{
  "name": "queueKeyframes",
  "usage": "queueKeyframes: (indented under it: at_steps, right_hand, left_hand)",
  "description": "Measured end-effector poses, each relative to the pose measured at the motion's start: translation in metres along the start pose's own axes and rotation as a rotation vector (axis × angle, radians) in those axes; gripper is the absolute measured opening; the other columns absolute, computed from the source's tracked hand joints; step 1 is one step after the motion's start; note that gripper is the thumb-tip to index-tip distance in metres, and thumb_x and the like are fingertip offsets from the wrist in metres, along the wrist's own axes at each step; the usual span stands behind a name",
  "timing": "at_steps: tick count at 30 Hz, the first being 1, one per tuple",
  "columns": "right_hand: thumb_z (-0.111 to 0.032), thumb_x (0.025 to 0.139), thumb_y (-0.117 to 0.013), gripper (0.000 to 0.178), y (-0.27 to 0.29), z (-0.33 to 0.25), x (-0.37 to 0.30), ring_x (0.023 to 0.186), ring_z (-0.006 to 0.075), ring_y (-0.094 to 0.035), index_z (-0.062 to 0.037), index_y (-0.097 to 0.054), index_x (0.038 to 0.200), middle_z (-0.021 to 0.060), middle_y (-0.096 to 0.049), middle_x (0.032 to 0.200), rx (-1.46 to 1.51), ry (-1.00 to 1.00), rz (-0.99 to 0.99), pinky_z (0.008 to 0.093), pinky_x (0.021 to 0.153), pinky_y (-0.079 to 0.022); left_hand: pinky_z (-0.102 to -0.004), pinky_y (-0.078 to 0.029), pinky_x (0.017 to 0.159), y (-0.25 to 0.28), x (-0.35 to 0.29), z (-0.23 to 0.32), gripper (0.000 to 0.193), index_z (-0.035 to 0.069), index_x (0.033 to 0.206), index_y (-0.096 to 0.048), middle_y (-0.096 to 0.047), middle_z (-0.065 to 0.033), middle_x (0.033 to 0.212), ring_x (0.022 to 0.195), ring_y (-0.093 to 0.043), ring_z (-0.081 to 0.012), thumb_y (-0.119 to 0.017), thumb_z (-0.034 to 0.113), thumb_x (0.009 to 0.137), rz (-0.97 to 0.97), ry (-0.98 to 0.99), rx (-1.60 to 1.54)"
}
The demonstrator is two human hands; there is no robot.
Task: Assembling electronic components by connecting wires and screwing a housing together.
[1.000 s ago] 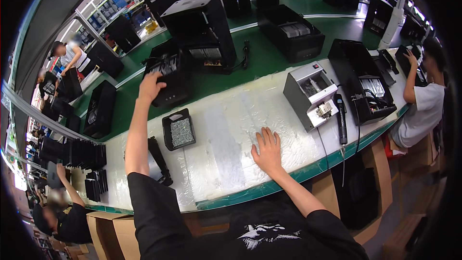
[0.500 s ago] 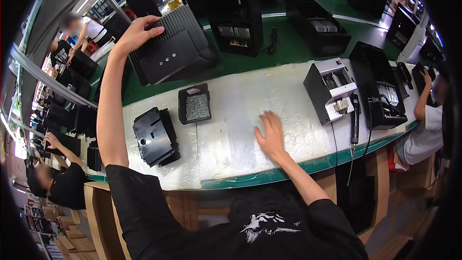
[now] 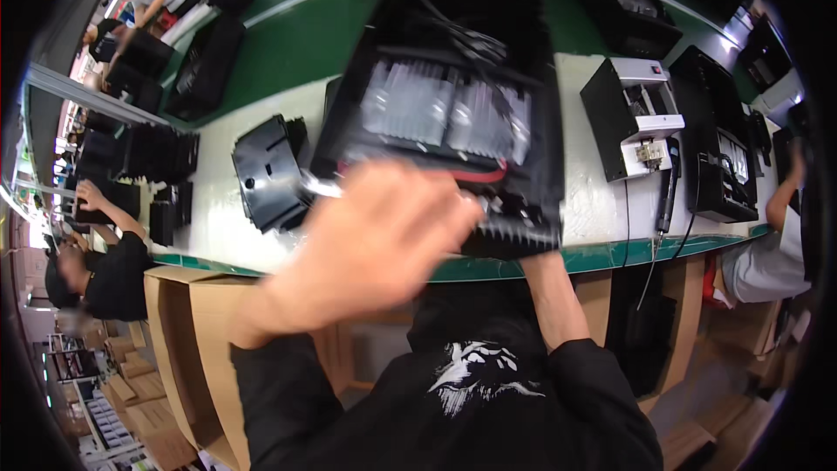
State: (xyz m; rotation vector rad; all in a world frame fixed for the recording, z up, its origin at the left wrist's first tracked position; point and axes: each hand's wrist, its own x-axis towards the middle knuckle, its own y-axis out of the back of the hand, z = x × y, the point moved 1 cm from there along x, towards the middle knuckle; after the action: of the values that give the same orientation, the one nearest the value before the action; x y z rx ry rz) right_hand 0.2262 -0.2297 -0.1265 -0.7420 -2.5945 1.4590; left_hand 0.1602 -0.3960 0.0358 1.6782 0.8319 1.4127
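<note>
A large black equipment case point(image 3: 545, 201) fills the middle of the view, tilted with its open side toward me. Inside it are clear-wrapped finned blocks point(image 3: 405, 105), a black cable point(image 3: 436, 13) and a red wire point(image 3: 488, 176). My right hand point(image 3: 542, 263) reaches under the case's near edge and holds it there; its fingers are hidden. In front of the lower left part of the case is my left hand point(image 3: 397, 222), smeared by motion, so its grip is unclear. A glossy black plastic part point(image 3: 270, 170) lies on the white mat left of the case.
Right of the case stands a black-and-white benchtop device point(image 3: 641, 118), with a corded electric screwdriver point(image 3: 667, 187) beside it. Another open black case point(image 3: 719, 139) is further right. More black cases stand on the green surface point(image 3: 288, 35). Co-workers sit at both sides.
The finned cover my left hand held at the far left is out of that hand, which has come down to the middle. A black case now covers the mat where my right hand lay flat.
</note>
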Motion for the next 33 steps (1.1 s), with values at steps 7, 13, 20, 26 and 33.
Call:
queueKeyframes:
  at_steps: [7,13,20,26,33]
  right_hand:
    - [-0.054,0.091,-0.047,0.068,0.093,-0.037,0.005,0.108,0.0247,-0.057,0.0044,-0.05,0.125,0.0162,-0.058,0.119,-0.531,0.185,0.228,0.0354,0.097,-0.043]
    - [-0.047,0.093,-0.05,0.059,0.115,-0.027,-0.037,0.105,0.0227,-0.059,0.0045,-0.054,0.121,0.0146,-0.061,0.114,-0.986,0.34,0.272,0.0342,0.095,-0.044]
    - [-0.026,0.097,-0.05,0.036,0.105,-0.069,0.001,0.107,0.0212,-0.059,0.0041,-0.061,0.113,0.0148,-0.063,0.112,-1.182,0.649,0.4,0.0343,0.096,-0.045]
    - [-0.024,0.093,-0.055,0.032,-0.002,-0.097,0.001,0.103,0.0222,-0.062,0.0021,-0.063,0.11,0.014,-0.065,0.109,-1.402,0.681,0.012,0.0329,0.091,-0.048]
    - [-0.025,0.08,-0.064,0.032,-0.023,-0.054,0.045,0.091,0.0312,-0.061,0.0032,-0.064,0.094,0.0164,-0.063,0.092,-2.269,0.669,-0.338,0.0395,0.082,-0.05]
  left_hand:
    - [-0.0318,-0.044,0.07,-0.135,-0.062,0.074,0.034,0.008,0.106,-0.065,-0.057,-0.0035,0.101,0.079,-0.053,-0.0192,-0.065,0.006,0.072,0.29,0.417,-0.318]
    - [-0.0301,-0.043,0.079,-0.144,-0.055,0.115,0.039,0.012,0.113,-0.066,-0.058,-0.0027,0.112,0.09,-0.051,-0.0173,-0.06,0.003,0.075,0.235,0.54,-0.221]
    - [-0.0272,-0.046,0.078,-0.143,-0.057,0.119,0.042,0.015,0.114,-0.067,-0.06,-0.0009,0.116,0.093,-0.049,-0.0173,-0.057,0.0,0.075,0.121,0.479,-0.206]
    - [-0.0277,-0.045,0.078,-0.14,-0.057,0.117,0.043,0.014,0.115,-0.066,-0.058,-0.0017,0.12,0.094,-0.049,-0.0176,-0.057,0.001,0.076,0.086,0.457,-0.263]
    - [-0.0303,-0.045,0.088,-0.141,-0.063,0.115,0.044,0.012,0.124,-0.06,-0.055,-0.0034,0.125,0.099,-0.05,-0.0179,-0.054,0.008,0.081,0.048,0.452,-0.252]
